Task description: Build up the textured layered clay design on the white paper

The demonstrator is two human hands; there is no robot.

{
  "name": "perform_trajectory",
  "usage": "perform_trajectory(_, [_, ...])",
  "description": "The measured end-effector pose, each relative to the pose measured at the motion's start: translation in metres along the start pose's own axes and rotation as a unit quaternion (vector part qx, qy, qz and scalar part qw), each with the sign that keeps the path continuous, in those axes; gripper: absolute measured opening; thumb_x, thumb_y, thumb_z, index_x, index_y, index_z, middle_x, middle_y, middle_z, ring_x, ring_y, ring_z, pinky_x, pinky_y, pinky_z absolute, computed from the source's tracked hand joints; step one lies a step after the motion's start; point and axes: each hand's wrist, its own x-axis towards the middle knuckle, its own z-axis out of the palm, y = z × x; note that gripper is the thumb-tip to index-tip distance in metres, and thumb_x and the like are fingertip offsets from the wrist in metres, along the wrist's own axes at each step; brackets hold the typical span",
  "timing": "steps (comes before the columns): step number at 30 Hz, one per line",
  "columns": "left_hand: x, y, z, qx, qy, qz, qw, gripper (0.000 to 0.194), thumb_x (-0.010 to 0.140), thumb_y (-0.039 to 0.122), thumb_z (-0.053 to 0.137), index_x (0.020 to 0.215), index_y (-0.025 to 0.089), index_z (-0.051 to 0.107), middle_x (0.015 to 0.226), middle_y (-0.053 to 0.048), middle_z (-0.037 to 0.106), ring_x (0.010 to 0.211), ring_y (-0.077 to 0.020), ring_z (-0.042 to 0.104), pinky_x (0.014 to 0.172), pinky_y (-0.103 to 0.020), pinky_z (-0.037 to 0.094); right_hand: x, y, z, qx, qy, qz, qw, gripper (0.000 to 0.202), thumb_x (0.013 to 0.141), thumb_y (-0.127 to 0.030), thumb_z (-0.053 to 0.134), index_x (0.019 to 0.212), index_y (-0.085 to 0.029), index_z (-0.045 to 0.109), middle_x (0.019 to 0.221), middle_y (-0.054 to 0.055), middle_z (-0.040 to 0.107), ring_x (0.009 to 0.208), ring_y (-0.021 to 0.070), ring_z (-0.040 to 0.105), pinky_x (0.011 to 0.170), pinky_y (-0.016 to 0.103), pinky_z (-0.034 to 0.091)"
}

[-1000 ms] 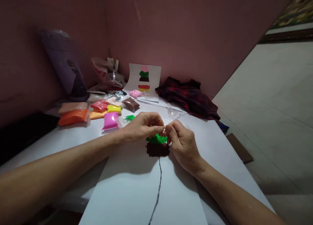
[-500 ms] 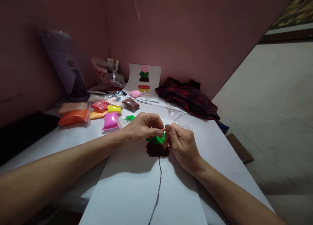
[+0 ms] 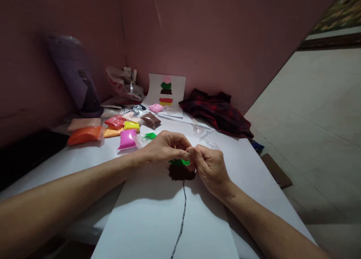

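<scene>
My left hand [image 3: 165, 149] and my right hand [image 3: 212, 167] meet at their fingertips above a white sheet [image 3: 149, 225]. Thumb and forefinger of each are pinched together on a small tan piece of clay, mostly covered by the fingers. Directly under them on the sheet lies a dark brown clay patch [image 3: 182, 173] with a rough edge. Bordering its top is a ridged bright green clay patch [image 3: 180, 162], partly hidden by my fingers. A thin, dark twisted strand [image 3: 183, 214] runs from the brown patch towards me.
Bagged clay in several colours lies at the left, including orange [image 3: 85, 135], magenta [image 3: 128, 138] and brown [image 3: 151, 120] packs. Behind stand a purple container [image 3: 73, 71] and a sheet with coloured patches [image 3: 153, 88]. A dark red plaid cloth [image 3: 217, 108] lies at the back right.
My fingertips have drawn closer together, so less of the tan clay shows between them. The patches on the sheet and the packs stay where they were.
</scene>
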Motion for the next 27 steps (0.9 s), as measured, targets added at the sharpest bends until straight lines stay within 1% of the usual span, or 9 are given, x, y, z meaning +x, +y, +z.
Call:
perform_trajectory(3, [-0.0002, 0.0007, 0.0003, 0.011, -0.002, 0.003, 1.0, 0.016, 0.065, 0.022, 0.068, 0.074, 0.011, 0.061, 0.063, 0.0, 0.061, 0.059, -0.01, 0.055, 0.054, -0.021, 0.043, -0.0001, 0.0003, 0.0006, 0.009, 0.001, 0.0, 1.0, 0.047, 0.091, -0.042, 0.045, 0.052, -0.017, 0.055, 0.048, -0.001, 0.053, 0.044, 0.0089, 0.046, 0.048, 0.021, 0.035])
perform_trajectory(7, [-0.0004, 0.0013, 0.0023, 0.013, 0.009, 0.02, 1.0, 0.017, 0.066, 0.023, 0.069, 0.071, 0.012, 0.057, 0.061, 0.002, 0.057, 0.058, -0.0085, 0.052, 0.054, -0.02, 0.041, -0.0009, 0.0007, 0.0005, 0.021, 0.017, 0.012, 1.0, 0.051, 0.093, -0.042, 0.039, 0.051, -0.017, 0.054, 0.046, -0.001, 0.05, 0.043, 0.0087, 0.046, 0.048, 0.022, 0.035])
perform_trajectory(13, [-0.0018, 0.0014, 0.0032, -0.034, 0.035, 0.041, 0.998, 0.015, 0.074, 0.024, 0.064, 0.071, 0.013, 0.055, 0.059, 0.003, 0.056, 0.054, -0.0062, 0.05, 0.05, -0.018, 0.039, -0.0016, 0.0009, -0.001, 0.047, 0.059, 0.024, 0.997, 0.05, 0.094, -0.043, 0.034, 0.057, -0.017, 0.055, 0.05, -0.002, 0.05, 0.045, 0.0081, 0.045, 0.051, 0.023, 0.036])
perform_trajectory(17, [-0.0023, 0.0017, 0.001, -0.019, 0.094, 0.05, 0.994, 0.024, 0.08, 0.031, 0.059, 0.065, 0.013, 0.055, 0.056, 0.001, 0.058, 0.05, -0.0064, 0.05, 0.048, -0.018, 0.039, -0.0021, 0.0008, -0.0007, 0.073, 0.071, 0.025, 0.994, 0.05, 0.095, -0.044, 0.033, 0.059, -0.017, 0.055, 0.054, -0.001, 0.052, 0.046, 0.008, 0.046, 0.051, 0.023, 0.037])
perform_trajectory(22, [-0.0008, 0.0028, -0.0015, -0.016, 0.179, 0.038, 0.983, 0.037, 0.084, 0.039, 0.054, 0.055, 0.015, 0.049, 0.043, 0.001, 0.055, 0.037, -0.0064, 0.046, 0.037, -0.018, 0.031, -0.0029, 0.0022, 0.0005, 0.092, 0.073, 0.031, 0.993, 0.047, 0.094, -0.044, 0.035, 0.06, -0.018, 0.053, 0.055, 0.0, 0.052, 0.047, 0.0082, 0.047, 0.049, 0.023, 0.037])
perform_trajectory(25, [0.0009, 0.002, -0.002, -0.023, 0.201, 0.034, 0.979, 0.046, 0.086, 0.043, 0.048, 0.05, 0.016, 0.047, 0.038, -0.001, 0.053, 0.032, -0.0063, 0.043, 0.034, -0.018, 0.029, -0.0031, 0.0031, 0.0006, 0.093, 0.074, 0.034, 0.992, 0.046, 0.094, -0.044, 0.035, 0.06, -0.018, 0.052, 0.055, 0.0, 0.052, 0.046, 0.008, 0.047, 0.048, 0.022, 0.037])
perform_trajectory(27, [0.0023, 0.0004, -0.0021, -0.037, 0.196, 0.03, 0.979, 0.045, 0.087, 0.045, 0.045, 0.054, 0.015, 0.051, 0.041, -0.002, 0.057, 0.033, -0.0067, 0.044, 0.034, -0.018, 0.03, -0.0031, 0.0036, 0.0006, 0.095, 0.072, 0.036, 0.992, 0.046, 0.094, -0.044, 0.036, 0.06, -0.018, 0.052, 0.055, 0.0, 0.052, 0.046, 0.0077, 0.046, 0.047, 0.022, 0.036])
